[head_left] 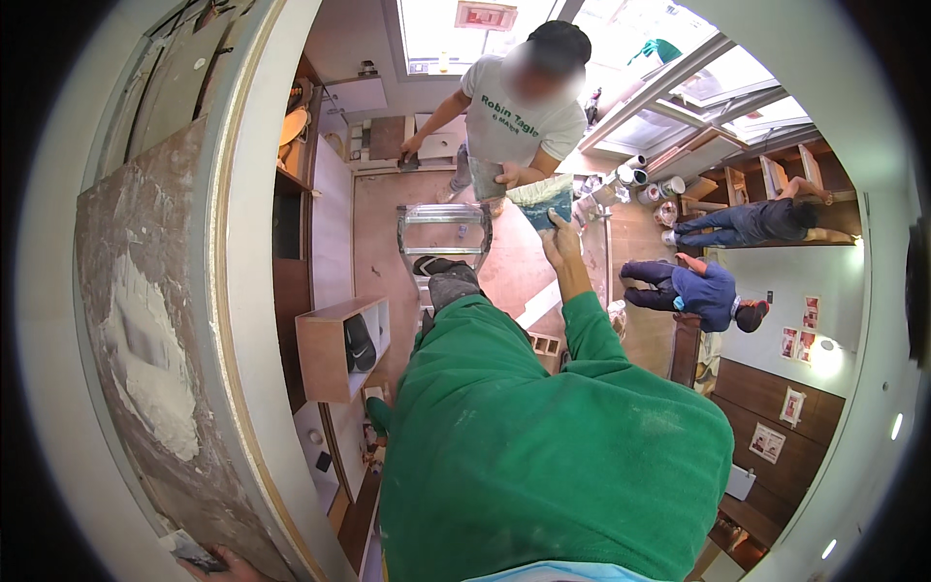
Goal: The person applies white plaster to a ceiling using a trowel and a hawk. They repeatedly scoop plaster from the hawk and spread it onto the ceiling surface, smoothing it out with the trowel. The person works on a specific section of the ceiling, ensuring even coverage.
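My right hand (562, 242) grips the edge of a flat, dark green plate (551, 210) with pale putty smeared across its far part. At the lower left, my left hand (231, 565) is closed on a putty knife (191, 550) with pale putty on its blade, held at the lower end of a brown panel (136, 218). A rough patch of cream putty (145, 359) covers the middle of that panel. The picture's edge cuts off part of my left hand.
Below me stands a metal stepladder (444, 215), my foot on it. Facing me, a co-worker (524, 107) in a white shirt holds a grey plate (487, 180). Two more people (703, 291) work at the right. Paint buckets (635, 177) line the window side; a wooden box (328, 354) holds a shoe.
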`<action>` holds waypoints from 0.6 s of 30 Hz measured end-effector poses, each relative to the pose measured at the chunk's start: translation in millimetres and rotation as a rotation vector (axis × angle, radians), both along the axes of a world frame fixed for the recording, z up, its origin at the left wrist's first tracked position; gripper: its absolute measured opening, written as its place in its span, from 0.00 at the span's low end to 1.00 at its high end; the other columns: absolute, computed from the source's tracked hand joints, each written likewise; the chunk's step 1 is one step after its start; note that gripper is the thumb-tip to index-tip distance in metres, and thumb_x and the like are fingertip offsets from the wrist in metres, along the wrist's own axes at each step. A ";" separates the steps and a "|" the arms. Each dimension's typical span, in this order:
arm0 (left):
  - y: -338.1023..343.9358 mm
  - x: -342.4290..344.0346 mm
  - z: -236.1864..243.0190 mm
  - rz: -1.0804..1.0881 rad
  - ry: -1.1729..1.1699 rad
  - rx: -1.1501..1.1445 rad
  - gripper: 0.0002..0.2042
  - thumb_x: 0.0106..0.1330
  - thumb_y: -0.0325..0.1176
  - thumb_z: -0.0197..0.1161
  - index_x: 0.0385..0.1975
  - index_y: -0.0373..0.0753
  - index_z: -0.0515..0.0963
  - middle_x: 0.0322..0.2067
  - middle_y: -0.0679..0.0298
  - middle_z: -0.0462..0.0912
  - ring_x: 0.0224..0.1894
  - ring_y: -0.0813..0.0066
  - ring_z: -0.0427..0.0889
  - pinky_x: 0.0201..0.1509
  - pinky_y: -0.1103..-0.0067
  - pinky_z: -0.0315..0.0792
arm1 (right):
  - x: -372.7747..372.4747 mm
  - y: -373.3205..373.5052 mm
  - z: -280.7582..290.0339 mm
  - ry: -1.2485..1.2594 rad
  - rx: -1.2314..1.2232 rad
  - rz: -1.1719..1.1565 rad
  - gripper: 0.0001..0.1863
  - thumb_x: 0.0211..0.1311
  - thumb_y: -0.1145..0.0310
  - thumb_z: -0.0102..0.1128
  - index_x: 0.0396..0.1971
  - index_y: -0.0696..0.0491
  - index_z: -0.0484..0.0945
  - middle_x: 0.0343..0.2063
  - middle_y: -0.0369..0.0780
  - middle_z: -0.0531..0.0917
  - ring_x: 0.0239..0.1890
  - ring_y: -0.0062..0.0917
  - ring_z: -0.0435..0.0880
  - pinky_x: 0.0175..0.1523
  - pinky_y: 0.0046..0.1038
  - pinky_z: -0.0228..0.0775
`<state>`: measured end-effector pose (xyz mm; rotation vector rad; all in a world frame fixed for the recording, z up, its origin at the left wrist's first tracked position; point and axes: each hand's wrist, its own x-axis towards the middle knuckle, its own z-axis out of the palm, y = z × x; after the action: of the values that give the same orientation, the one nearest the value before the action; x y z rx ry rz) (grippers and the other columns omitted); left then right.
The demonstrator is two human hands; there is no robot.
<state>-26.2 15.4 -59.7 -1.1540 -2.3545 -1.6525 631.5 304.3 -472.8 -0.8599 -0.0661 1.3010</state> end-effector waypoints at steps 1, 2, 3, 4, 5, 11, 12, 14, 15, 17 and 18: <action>-3.7 -2.7 -1.5 0.002 -0.058 0.053 0.32 0.59 0.27 0.64 0.62 0.27 0.57 0.54 0.43 0.71 0.54 0.56 0.74 0.60 0.66 0.68 | -3.6 0.8 13.5 -0.103 0.012 0.001 0.12 0.63 0.79 0.51 0.47 0.58 0.71 0.43 0.43 0.79 0.43 0.33 0.82 0.48 0.37 0.78; -6.9 -3.3 -2.3 0.015 -0.061 0.054 0.32 0.59 0.28 0.65 0.62 0.27 0.57 0.54 0.43 0.70 0.55 0.56 0.73 0.60 0.66 0.68 | -8.5 4.7 27.2 -0.164 0.018 -0.050 0.12 0.63 0.78 0.52 0.47 0.58 0.71 0.42 0.43 0.79 0.42 0.33 0.82 0.49 0.37 0.78; -7.5 -4.6 -3.1 0.023 -0.067 0.055 0.33 0.59 0.28 0.65 0.62 0.27 0.57 0.55 0.43 0.70 0.55 0.57 0.73 0.60 0.66 0.67 | -11.3 7.8 40.5 -0.229 0.026 -0.106 0.12 0.63 0.78 0.52 0.47 0.58 0.71 0.42 0.42 0.79 0.42 0.33 0.82 0.49 0.37 0.78; -5.1 -3.7 -3.3 0.028 -0.072 0.058 0.33 0.59 0.29 0.65 0.62 0.27 0.57 0.55 0.43 0.70 0.55 0.57 0.73 0.60 0.66 0.67 | -12.8 10.6 48.4 -0.294 0.034 -0.165 0.12 0.63 0.78 0.52 0.47 0.57 0.71 0.41 0.41 0.80 0.41 0.32 0.82 0.49 0.37 0.78; -2.6 -0.5 -2.2 0.034 -0.059 0.042 0.33 0.59 0.29 0.66 0.62 0.27 0.57 0.55 0.43 0.70 0.55 0.57 0.73 0.61 0.65 0.67 | -11.9 15.7 51.7 -0.412 -0.024 -0.202 0.09 0.63 0.76 0.53 0.43 0.59 0.73 0.38 0.42 0.81 0.40 0.31 0.81 0.47 0.32 0.76; -1.8 -8.1 -4.1 -0.004 -0.095 0.092 0.36 0.57 0.30 0.69 0.62 0.27 0.57 0.57 0.43 0.67 0.58 0.56 0.70 0.63 0.64 0.64 | -26.2 29.9 78.1 -1.475 -0.052 -0.197 0.12 0.66 0.72 0.50 0.44 0.63 0.76 0.36 0.44 0.81 0.37 0.29 0.78 0.46 0.28 0.68; -6.7 -9.8 -4.4 -0.012 -0.085 0.088 0.36 0.57 0.29 0.70 0.62 0.27 0.57 0.58 0.43 0.67 0.58 0.56 0.70 0.64 0.64 0.64 | -30.1 33.6 73.9 -1.493 0.009 -0.208 0.13 0.66 0.72 0.50 0.46 0.63 0.75 0.36 0.44 0.81 0.37 0.29 0.78 0.47 0.28 0.68; -12.5 -12.0 -7.9 -0.014 -0.057 0.098 0.36 0.57 0.29 0.70 0.62 0.26 0.57 0.58 0.43 0.66 0.58 0.55 0.69 0.64 0.64 0.63 | -43.4 38.0 79.5 -1.406 0.010 -0.204 0.14 0.67 0.72 0.50 0.47 0.63 0.75 0.36 0.44 0.81 0.37 0.28 0.78 0.46 0.28 0.68; -10.6 -14.8 -8.9 -0.011 -0.041 0.102 0.36 0.57 0.29 0.69 0.62 0.26 0.57 0.58 0.43 0.66 0.59 0.55 0.69 0.64 0.64 0.63 | -48.6 39.8 81.9 -1.401 -0.004 -0.213 0.14 0.67 0.72 0.50 0.47 0.63 0.75 0.36 0.44 0.81 0.37 0.28 0.77 0.46 0.27 0.68; -8.5 -16.6 -9.0 -0.001 -0.029 0.102 0.35 0.57 0.29 0.69 0.62 0.26 0.57 0.59 0.43 0.65 0.59 0.55 0.68 0.64 0.63 0.63 | -50.0 43.9 74.7 -1.324 -0.034 -0.202 0.13 0.67 0.72 0.50 0.46 0.64 0.75 0.35 0.43 0.80 0.36 0.26 0.77 0.46 0.27 0.68; -8.1 -15.5 -8.3 0.004 -0.028 0.106 0.35 0.57 0.29 0.69 0.62 0.26 0.57 0.59 0.42 0.65 0.59 0.56 0.69 0.64 0.63 0.63 | -49.7 47.3 68.7 -1.306 -0.038 -0.214 0.13 0.66 0.73 0.50 0.46 0.64 0.75 0.35 0.43 0.80 0.36 0.26 0.76 0.46 0.27 0.68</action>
<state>-41.8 7.3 -68.1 -1.1140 -2.2524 -1.7803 581.8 351.7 -404.0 -1.5734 -0.9424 0.3654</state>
